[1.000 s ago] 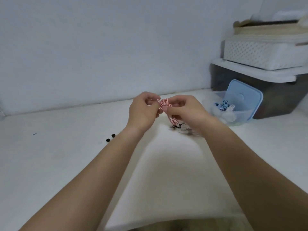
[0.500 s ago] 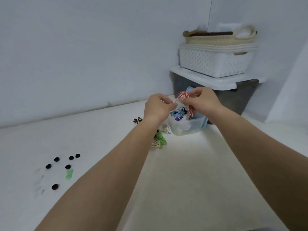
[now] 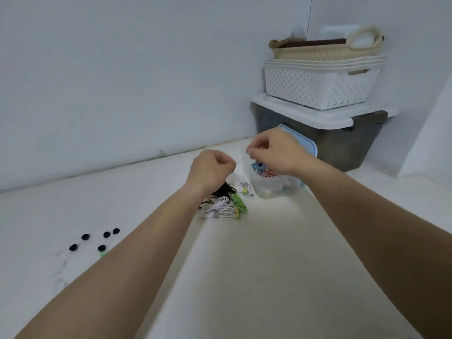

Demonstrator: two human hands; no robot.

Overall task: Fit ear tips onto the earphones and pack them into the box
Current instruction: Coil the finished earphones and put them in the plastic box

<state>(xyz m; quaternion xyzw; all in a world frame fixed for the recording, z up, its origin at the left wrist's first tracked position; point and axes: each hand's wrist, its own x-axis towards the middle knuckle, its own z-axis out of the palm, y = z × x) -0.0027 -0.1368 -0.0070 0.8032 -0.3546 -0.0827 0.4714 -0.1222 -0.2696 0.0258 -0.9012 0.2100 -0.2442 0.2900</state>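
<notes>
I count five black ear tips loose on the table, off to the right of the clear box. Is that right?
Not quite: the side is wrong. The five black ear tips do lie loose on the table, but off to the left of the clear box, not the right. The head view shows this.

Two forearms (image 3: 146, 243) are shown bare along their whole visible length, from 7 and 4 o'clock; the left hand (image 3: 211, 171) and right hand (image 3: 276, 152) are likewise uncovered.

Right hand (image 3: 276, 152) hides part of the box (image 3: 274, 189).
</notes>
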